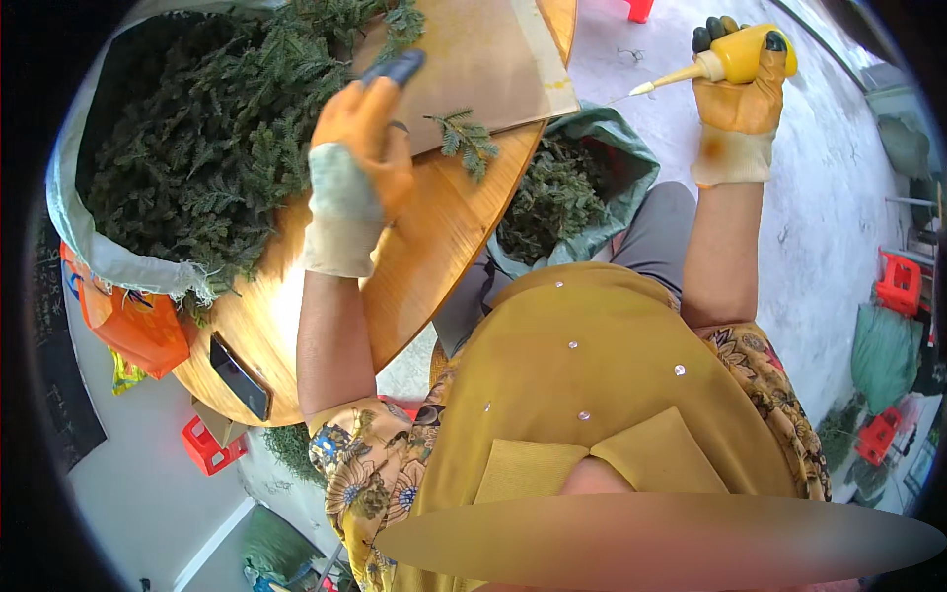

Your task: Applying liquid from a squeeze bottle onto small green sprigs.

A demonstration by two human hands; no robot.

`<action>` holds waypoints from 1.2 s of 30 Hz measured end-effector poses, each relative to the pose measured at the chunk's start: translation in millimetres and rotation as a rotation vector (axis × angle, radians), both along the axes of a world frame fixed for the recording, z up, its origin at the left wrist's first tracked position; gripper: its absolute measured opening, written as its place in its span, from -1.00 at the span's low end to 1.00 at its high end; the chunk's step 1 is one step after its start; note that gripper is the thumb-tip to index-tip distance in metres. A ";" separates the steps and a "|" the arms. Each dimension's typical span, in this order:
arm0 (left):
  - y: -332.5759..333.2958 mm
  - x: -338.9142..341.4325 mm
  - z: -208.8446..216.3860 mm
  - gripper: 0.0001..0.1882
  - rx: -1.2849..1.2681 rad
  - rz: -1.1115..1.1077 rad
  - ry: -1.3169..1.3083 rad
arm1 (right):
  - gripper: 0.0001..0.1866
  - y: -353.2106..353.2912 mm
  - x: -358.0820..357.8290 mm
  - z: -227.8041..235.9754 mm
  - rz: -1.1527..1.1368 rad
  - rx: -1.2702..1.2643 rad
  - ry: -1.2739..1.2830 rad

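My right hand (742, 111), in an orange and white work glove with dark fingertips, is closed round a yellow squeeze bottle (738, 55). The bottle lies tilted, its long pale nozzle pointing left past the table edge, with a thin strand at the tip. A matching glove covers my left hand (363, 138), whose fingers stretch out over the near left edge of a brown board (473, 69). Nothing shows in those fingers, though they are slightly blurred. One green artificial fir sprig (464, 138) lies across the board's lower edge. Left of my left hand, a large heap of fir sprigs (197, 148) fills an open white sack (74, 212).
A round wooden table (434, 232) carries the board, sack and a phone (239, 377). By my legs stands a green sack (631, 148) of sprigs. An orange bag (133, 321) hangs at the table's left. Red stools (900, 281) and a green bundle (885, 355) are at right.
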State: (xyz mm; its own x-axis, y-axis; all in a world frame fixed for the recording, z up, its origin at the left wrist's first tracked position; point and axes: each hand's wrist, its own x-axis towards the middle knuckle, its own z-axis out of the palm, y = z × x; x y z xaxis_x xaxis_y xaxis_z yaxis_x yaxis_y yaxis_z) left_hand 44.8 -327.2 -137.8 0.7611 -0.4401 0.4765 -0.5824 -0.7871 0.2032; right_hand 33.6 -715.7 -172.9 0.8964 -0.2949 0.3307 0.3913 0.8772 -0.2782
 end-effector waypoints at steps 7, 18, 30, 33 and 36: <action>-10.9 6.7 -12.8 -0.65 0.097 -0.194 0.072 | -0.60 -13.7 39.2 -25.6 -0.407 -0.155 0.114; -46.5 -26.1 -11.5 -0.72 0.208 -0.386 0.013 | -0.49 1.3 1.3 8.7 -0.022 -0.024 0.037; 10.6 31.6 -10.1 -0.76 -0.215 0.361 0.049 | -0.56 -26.8 21.1 -20.8 -0.261 -0.084 0.338; -9.2 27.3 10.4 -0.63 0.018 0.417 0.147 | -0.56 -23.5 23.0 -15.0 -0.276 -0.086 0.353; -13.7 35.0 24.0 -0.52 0.203 0.532 0.220 | -0.54 -11.4 29.9 -9.0 -0.239 -0.084 0.337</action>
State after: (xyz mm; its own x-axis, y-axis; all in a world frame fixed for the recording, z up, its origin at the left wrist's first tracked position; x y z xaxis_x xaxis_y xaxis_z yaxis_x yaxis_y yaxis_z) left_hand 79.9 -341.0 -113.8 0.9726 -0.0380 0.2293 -0.0599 -0.9942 0.0895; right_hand 63.5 -727.0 -181.9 0.8681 -0.4924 0.0631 0.4562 0.7412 -0.4924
